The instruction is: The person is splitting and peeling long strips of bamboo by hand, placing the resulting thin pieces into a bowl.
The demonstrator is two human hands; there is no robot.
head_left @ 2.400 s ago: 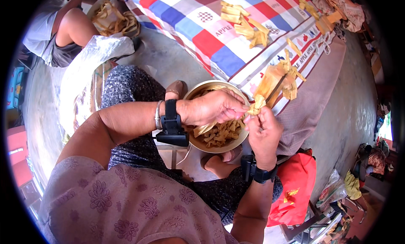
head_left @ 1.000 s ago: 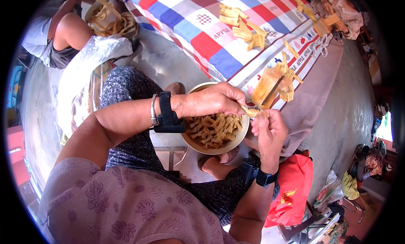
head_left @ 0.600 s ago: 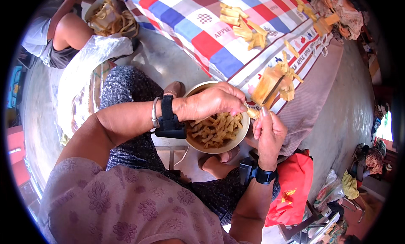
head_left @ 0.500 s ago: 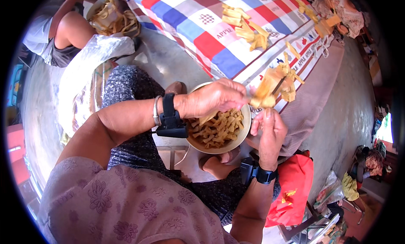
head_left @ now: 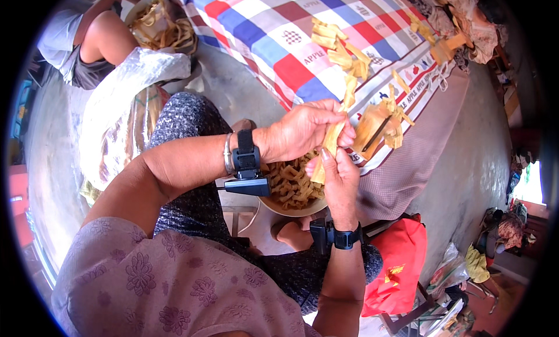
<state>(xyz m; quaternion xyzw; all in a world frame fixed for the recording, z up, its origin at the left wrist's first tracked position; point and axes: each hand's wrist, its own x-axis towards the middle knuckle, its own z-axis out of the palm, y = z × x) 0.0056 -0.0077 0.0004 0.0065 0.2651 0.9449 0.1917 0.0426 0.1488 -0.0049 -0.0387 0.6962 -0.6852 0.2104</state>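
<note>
The left hand [head_left: 304, 127] pinches a long, flat, yellow leaf-like strip [head_left: 333, 139] around its middle while the right hand [head_left: 342, 181] grasps it near the lower end, probably to keep it straight. The strip slants above a round cream bowl [head_left: 317, 207] of folded tan pieces [head_left: 291, 188], likely placed there for easy reach. The red, white and blue checked cloth [head_left: 289, 70] has its edge just beyond the hands; more room opens toward the lap.
</note>
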